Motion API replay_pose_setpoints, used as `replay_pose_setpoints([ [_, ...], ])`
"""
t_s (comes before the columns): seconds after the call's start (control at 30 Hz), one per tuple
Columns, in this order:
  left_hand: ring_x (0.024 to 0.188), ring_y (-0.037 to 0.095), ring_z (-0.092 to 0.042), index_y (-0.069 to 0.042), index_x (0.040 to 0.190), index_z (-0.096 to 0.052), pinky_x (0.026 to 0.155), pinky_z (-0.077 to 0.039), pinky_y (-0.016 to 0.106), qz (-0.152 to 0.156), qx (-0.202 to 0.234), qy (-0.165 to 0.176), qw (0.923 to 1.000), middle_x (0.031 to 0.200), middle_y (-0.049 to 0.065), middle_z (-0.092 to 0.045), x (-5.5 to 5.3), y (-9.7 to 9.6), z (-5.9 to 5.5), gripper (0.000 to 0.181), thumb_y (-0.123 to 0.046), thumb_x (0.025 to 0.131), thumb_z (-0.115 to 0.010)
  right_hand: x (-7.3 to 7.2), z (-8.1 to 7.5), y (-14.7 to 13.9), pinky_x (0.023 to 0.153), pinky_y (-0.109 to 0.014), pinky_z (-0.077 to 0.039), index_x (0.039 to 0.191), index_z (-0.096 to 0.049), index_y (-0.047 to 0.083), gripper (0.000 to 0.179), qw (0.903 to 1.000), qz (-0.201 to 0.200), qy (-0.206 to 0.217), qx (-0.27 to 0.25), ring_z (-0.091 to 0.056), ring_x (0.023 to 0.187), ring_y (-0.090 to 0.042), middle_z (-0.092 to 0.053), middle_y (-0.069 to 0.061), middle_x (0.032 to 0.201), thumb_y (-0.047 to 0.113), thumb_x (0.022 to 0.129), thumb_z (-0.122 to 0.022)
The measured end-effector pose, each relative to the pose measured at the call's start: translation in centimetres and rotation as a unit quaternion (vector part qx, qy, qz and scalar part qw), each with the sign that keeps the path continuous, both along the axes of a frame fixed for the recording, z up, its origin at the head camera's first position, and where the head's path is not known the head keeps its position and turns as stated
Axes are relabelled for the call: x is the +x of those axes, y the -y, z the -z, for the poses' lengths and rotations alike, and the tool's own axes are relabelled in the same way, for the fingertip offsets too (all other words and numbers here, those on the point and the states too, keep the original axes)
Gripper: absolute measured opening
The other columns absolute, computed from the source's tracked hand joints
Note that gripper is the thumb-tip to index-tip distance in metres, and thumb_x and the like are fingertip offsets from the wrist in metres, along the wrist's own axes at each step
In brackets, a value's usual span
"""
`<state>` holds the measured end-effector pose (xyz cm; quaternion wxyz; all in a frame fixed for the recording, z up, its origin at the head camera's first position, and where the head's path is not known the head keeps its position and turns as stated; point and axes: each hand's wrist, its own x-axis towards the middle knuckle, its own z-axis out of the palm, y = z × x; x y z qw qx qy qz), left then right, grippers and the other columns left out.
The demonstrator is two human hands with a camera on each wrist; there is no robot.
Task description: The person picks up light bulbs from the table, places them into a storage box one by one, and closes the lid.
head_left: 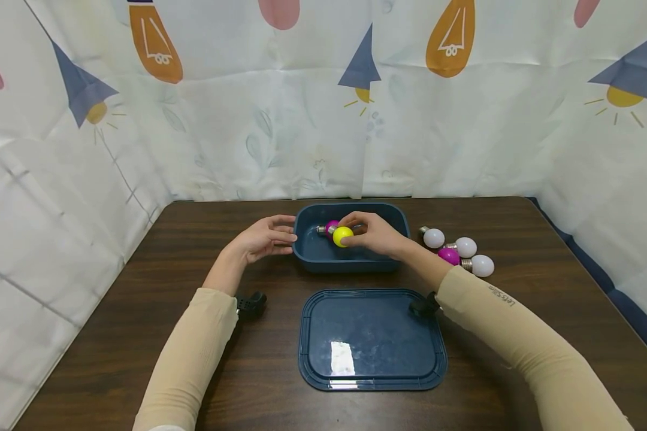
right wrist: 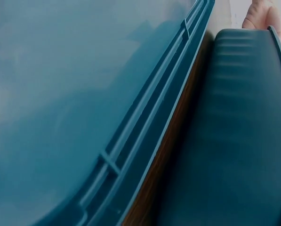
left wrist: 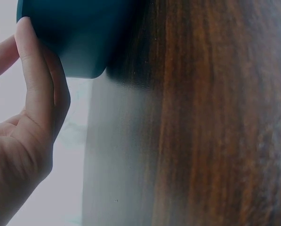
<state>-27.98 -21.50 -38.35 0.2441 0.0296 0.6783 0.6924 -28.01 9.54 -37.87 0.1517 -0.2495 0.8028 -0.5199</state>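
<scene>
Beige sleeves [head_left: 523, 344] flanking the lid [head_left: 372, 335], we are pinching the yellow bulb [head_left: 339, 235] with our right hand [head_left: 376, 233], in or just above the blue bin [head_left: 350, 266] (likely light, slick, breakable: gently gripping its globe seems best), our left hand [head_left: 266, 239] touching one end, fingers relaxed.

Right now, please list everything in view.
Container: one, dark blue, on table
Lid: one, dark blue, nearer than container
Held bulb: one, yellow, right hand
Inside bulb: one visible, magenta, in container
White bulbs: three, white, right of container
Outside magenta bulb: one, magenta, among those
Table: one, brown, beneath
Curtain: count unclear, printed white, behind
Material: count unclear, blue, right of table
Wrist cameras: two, black, wrists
Sleeves: two, beige, arms
Hands: two, bare, at container
</scene>
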Motion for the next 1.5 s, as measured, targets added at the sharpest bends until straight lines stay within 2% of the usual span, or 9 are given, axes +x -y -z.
replay_pose_setpoints([
  [0.27,0.089,0.017,-0.069,-0.002,0.159,-0.028,0.082,-0.061,0.033,0.002,-0.002,-0.003,1.0000,0.143,0.027,-0.045,-0.2,0.1,0.2,0.067,0.005,0.101,-0.060,0.0,-0.2,0.5,0.092,-0.040,-0.058,0.130,-0.065,0.002,0.035,1.0000,0.001,0.006,0.007,-0.061,0.115,-0.037,-0.057,-0.018,0.137,0.009,0.096,-0.073],
  [0.7,0.085,0.017,-0.069,-0.001,0.157,-0.031,0.080,-0.062,0.033,-0.006,0.003,0.002,1.0000,0.131,0.021,-0.052,-0.2,-0.1,0.2,0.064,0.006,0.100,-0.060,-0.7,0.4,1.1,0.097,-0.042,-0.054,0.127,-0.066,0.006,0.033,0.9991,0.016,-0.008,0.038,-0.060,0.115,-0.036,-0.060,-0.018,0.135,0.011,0.095,-0.075],
  [1.17,0.085,0.019,-0.070,-0.002,0.156,-0.032,0.079,-0.062,0.033,-0.007,0.000,0.002,1.0000,0.137,0.026,-0.049,-0.1,-0.1,0.0,0.063,0.006,0.101,-0.059,-1.2,0.8,1.8,0.098,-0.042,-0.054,0.126,-0.066,0.005,0.033,0.9986,0.011,-0.012,0.050,-0.059,0.117,-0.036,-0.059,-0.019,0.134,0.014,0.096,-0.075],
  [1.5,0.086,0.022,-0.071,-0.003,0.155,-0.034,0.079,-0.062,0.034,-0.009,-0.001,0.002,1.0000,0.136,0.028,-0.052,0.0,-0.2,-0.1,0.061,0.005,0.100,-0.061,-1.4,1.0,2.2,0.091,-0.039,-0.052,0.122,-0.069,0.008,0.030,0.9975,0.019,-0.022,0.065,-0.056,0.107,-0.031,-0.063,-0.014,0.121,0.016,0.094,-0.077],
])
